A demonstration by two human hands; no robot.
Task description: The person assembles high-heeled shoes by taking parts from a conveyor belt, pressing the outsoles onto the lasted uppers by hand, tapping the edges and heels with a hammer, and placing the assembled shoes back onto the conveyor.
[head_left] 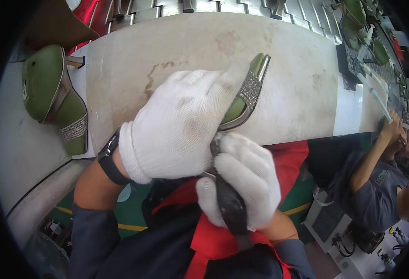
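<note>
Head view: left grip closed over a green sandal, right grip curled round a black tool.

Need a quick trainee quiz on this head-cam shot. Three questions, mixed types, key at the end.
1. Besides silver, which colour shows on the sandal under the left grip?
A) Blue
B) Green
C) Yellow
2. Fill in: the black band is worn on the wearer's ____ side.
3. True or false: the dark tool is in the left grip.

Key:
1. B
2. left
3. False; it is in the right grip.
</note>
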